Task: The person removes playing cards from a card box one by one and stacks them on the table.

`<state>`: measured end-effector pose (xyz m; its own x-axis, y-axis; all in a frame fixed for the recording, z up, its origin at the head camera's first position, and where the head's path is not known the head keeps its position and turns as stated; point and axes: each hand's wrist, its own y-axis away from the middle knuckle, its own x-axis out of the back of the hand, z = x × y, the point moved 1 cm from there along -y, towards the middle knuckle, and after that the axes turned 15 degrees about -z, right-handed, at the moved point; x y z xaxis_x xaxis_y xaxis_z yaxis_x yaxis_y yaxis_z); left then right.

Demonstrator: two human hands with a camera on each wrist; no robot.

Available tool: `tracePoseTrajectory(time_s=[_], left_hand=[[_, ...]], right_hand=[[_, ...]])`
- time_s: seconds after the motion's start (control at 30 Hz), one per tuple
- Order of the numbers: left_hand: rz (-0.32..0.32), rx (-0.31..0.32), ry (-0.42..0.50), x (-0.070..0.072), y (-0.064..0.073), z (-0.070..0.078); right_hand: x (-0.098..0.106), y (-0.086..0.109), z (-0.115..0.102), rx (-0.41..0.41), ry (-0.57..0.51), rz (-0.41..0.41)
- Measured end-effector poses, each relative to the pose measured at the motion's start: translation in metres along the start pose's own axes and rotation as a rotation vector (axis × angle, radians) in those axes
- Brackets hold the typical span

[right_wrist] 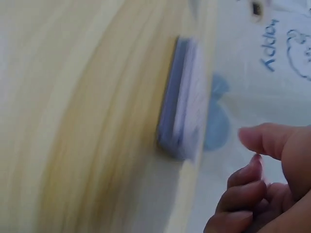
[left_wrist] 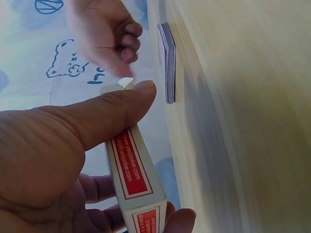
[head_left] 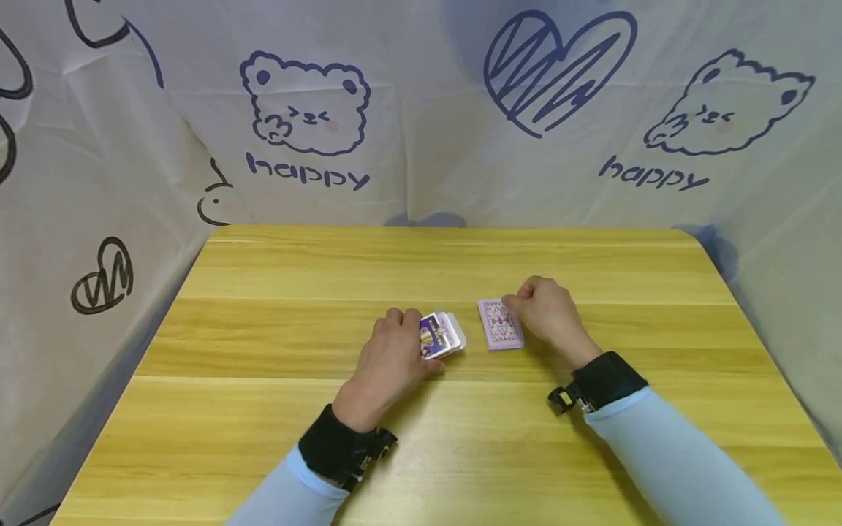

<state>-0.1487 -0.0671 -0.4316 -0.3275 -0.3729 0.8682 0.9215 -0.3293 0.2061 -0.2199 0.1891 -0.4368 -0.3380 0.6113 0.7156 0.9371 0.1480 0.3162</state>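
My left hand [head_left: 388, 358] grips a playing-card box [head_left: 435, 337], thumb on one side and fingers on the other. The box is white with a blue-and-yellow picture. Its white flap stands out at the right end, and a pinkish patterned patch shows near the opening. Red panels [left_wrist: 130, 165] mark the narrow side in the left wrist view. To the right, a stack of playing cards [head_left: 501, 324] with pink-patterned backs lies on the table. Beside its upper right corner is my right hand [head_left: 547, 310], fingers loosely curled. In the right wrist view, thumb and forefinger are apart, holding nothing.
The stack and both hands are over a light wood-grain table [head_left: 263, 438]. A pale cloth [head_left: 421, 146] with drawn bears and hearts hangs behind the far edge and along both sides. Both wrists wear black bands with small cameras.
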Motion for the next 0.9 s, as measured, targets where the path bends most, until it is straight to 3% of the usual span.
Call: tracePoseTrajectory(time_s=[0.17, 0.33, 0.6, 0.9], left_hand=[[0.021, -0.026, -0.013, -0.002, 0.000, -0.001], [0.036, -0.034, -0.030, -0.003, 0.000, -0.002], [0.059, -0.050, -0.045, -0.005, 0.000, -0.002], [0.064, -0.046, -0.050, -0.005, -0.001, -0.002]], right_hand=[[-0.017, 0.012, -0.019, 0.153, -0.175, 0.073], [-0.038, 0.024, -0.038, 0.231, -0.312, 0.046], [-0.061, 0.034, -0.048, 0.237, -0.299, -0.030], [-0.068, 0.030, -0.043, 0.195, -0.331, -0.150]])
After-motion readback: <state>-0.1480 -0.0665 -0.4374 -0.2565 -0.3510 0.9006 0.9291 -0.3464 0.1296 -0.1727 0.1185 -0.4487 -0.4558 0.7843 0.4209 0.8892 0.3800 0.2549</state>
